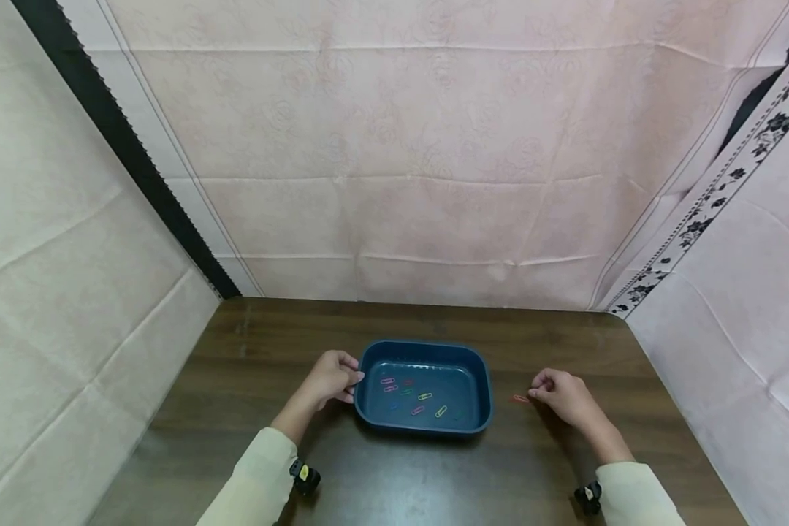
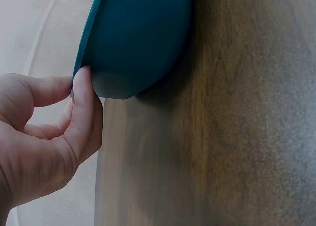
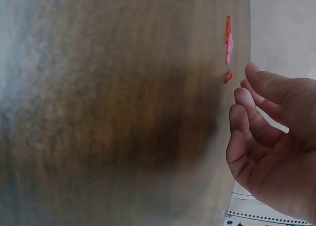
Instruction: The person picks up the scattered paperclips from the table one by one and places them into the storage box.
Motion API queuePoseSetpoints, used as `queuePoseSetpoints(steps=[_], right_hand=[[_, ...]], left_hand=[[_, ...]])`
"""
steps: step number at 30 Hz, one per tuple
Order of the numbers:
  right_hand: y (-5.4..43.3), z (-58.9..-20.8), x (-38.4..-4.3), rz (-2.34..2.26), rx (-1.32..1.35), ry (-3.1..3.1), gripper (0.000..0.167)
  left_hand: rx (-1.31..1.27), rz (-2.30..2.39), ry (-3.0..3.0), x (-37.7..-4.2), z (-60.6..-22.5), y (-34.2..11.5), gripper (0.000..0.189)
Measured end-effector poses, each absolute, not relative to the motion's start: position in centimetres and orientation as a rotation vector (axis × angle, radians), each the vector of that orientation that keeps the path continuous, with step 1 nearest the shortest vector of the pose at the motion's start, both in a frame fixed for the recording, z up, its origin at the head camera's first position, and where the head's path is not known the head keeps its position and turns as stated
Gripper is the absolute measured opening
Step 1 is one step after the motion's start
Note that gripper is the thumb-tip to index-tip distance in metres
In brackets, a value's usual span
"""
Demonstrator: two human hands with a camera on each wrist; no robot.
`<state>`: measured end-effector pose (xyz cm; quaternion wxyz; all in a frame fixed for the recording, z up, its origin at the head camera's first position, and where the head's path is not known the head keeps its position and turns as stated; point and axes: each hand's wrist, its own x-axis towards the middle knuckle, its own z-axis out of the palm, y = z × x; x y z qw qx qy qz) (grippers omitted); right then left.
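Note:
A dark blue plastic tray sits on the table with several coloured paper clips inside, among them a yellow paper clip. My left hand pinches the tray's left rim between thumb and fingers, as the left wrist view shows. To the right of the tray, my right hand is just beside an orange-red paper clip on the table. In the right wrist view, its fingers are loosely bent with nothing seen between them, close to a red clip, a pink clip and an orange clip.
The brown wooden table ends at a pale cloth wall behind. Similar cloth hangs at the left and right. Dark devices are strapped at both wrists.

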<state>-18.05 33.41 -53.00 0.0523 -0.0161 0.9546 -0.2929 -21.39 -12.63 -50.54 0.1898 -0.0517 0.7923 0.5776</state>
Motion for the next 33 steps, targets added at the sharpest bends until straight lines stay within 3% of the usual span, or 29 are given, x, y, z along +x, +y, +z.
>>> queuePoseSetpoints(steps=[33], right_hand=[[32.5,-53.6,-18.1,-0.709,0.060,2.937,0.012]], left_hand=[[-0.144,1.630,2.232,-21.3,-51.1,-12.8,0.023]])
